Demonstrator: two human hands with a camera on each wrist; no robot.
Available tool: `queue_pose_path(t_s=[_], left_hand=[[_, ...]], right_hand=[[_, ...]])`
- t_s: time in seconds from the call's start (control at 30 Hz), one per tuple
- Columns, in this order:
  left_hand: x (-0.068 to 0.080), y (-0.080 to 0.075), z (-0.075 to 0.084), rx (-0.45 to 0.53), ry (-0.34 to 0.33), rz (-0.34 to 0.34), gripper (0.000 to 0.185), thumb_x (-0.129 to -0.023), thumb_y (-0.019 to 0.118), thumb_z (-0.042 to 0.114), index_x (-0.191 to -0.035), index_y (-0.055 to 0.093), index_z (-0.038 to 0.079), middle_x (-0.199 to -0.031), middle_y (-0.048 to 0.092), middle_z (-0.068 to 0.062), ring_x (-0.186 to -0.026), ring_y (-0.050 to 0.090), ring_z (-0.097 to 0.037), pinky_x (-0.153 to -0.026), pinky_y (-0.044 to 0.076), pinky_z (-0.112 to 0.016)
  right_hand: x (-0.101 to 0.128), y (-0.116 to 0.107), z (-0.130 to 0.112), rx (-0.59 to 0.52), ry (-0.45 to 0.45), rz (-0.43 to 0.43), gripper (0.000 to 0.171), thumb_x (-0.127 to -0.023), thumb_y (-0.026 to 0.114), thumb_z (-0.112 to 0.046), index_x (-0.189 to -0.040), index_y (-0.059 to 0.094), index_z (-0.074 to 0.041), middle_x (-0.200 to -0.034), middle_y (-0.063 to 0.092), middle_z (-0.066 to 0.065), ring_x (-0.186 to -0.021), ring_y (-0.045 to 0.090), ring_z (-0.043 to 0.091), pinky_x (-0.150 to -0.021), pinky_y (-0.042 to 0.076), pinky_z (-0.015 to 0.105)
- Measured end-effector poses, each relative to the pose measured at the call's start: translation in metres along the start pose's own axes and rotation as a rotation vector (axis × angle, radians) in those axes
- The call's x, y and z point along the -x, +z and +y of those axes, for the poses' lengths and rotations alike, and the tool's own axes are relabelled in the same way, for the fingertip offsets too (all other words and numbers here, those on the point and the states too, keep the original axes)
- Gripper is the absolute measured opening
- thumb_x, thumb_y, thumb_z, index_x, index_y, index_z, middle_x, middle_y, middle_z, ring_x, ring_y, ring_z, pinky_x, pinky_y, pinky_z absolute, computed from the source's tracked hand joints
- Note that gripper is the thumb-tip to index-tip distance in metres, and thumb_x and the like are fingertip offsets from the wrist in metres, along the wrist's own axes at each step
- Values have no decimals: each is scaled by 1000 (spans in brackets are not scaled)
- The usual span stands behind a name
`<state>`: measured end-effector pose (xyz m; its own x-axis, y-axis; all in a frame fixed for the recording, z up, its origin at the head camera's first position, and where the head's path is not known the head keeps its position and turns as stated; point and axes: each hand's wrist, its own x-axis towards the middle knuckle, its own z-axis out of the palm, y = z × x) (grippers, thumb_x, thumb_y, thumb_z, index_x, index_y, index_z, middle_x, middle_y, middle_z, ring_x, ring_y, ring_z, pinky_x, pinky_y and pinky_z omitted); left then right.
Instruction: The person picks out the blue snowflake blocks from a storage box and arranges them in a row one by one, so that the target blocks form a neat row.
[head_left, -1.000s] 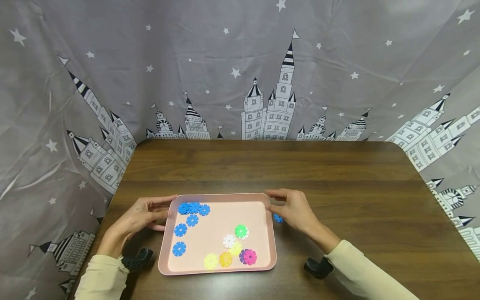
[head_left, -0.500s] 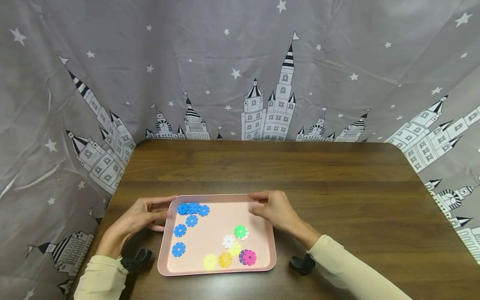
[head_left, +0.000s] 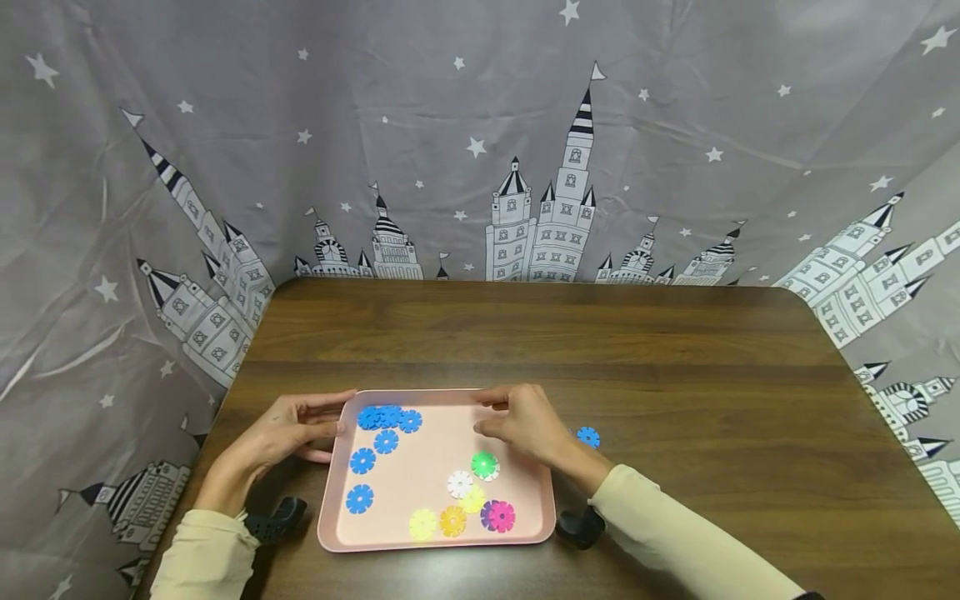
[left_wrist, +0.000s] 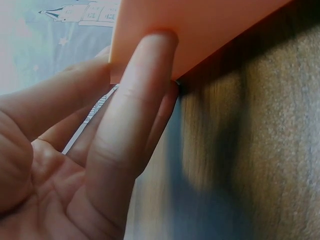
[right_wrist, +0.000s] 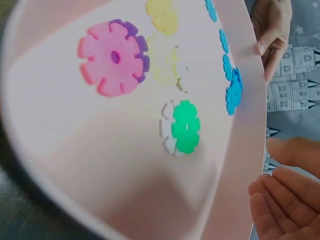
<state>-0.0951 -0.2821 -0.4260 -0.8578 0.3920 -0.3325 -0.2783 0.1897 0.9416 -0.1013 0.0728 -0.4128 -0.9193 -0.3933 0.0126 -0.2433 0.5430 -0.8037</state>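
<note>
A pale pink tray [head_left: 420, 398] lies on the wooden table, holding several flat, notched flower-shaped discs. My left hand [head_left: 288, 425] holds the tray's far left corner; in the left wrist view the thumb [left_wrist: 135, 95] presses its outer wall. Over the tray's far right part, my right hand [head_left: 521, 421] has thumb and fingers apart with nothing between them. The right wrist view shows its fingers [right_wrist: 280, 200] close by the far rim. Blue discs [head_left: 386, 442] gather on the left. A green disc [right_wrist: 186, 127] overlaps a white one, and a pink disc [right_wrist: 107, 60] overlaps a purple one.
One blue disc [head_left: 588, 437] lies on the table [head_left: 712, 400], right of the tray beyond my right forearm. Yellow [head_left: 422, 525] and orange [head_left: 452, 521] discs lie along the tray's near side. A grey castle-print curtain [head_left: 420, 125] hangs behind the table.
My right hand has moved left from the tray's right edge to over its far wall. The blue disc on the table now shows right of the forearm. My left hand keeps its place.
</note>
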Motion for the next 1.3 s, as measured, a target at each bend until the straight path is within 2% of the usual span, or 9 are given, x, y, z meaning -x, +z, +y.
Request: queue_pose_path(t_s=[0.37,0.57,0.73,1.0,1.3], left_hand=[[-1,0,0,-6,2,1,62,-93,64,0,-146,33,-11,-136,43,-41,-108,64,-26,-77,59,-50],[0,1,0,-20,8,-1,62,-93,64,0,-146,34,-11,-134,45,-41,-108,65,-28,-77,59,-49],[0,0,0,-21,4,2,61,-93,64,0,-146,34,-11,-135,45,-40,-107,65,-29,-77,60,-49],[0,0,1,-10,-3,1,62,-93,63,-1,-146,33,-11,-135,44,-40,-109,64,-26,-77,59,-50],[-1,1,1,-19,-3,3,62,-93,64,0,-146,34,-10,-135,45,-40,-107,65,-30,-75,60,-49]], right_hand=[[-8,11,-8,77,-11,-35,39,-79,81,-14,-118,73,-9,-107,73,7,-98,69,24,-83,58,33],[-12,20,-12,48,-1,-93,42,-81,79,-12,-122,71,-7,-114,71,8,-104,67,24,-84,57,29],[-17,27,-13,32,-34,-106,42,-80,79,-8,-121,70,-3,-114,71,10,-104,67,23,-83,57,28],[-25,39,-15,36,-29,-143,41,-80,80,-6,-119,70,0,-115,71,7,-107,66,18,-90,56,28],[-32,50,-22,43,-13,-166,40,-80,80,-7,-119,70,-1,-116,71,7,-106,64,14,-82,53,18]])
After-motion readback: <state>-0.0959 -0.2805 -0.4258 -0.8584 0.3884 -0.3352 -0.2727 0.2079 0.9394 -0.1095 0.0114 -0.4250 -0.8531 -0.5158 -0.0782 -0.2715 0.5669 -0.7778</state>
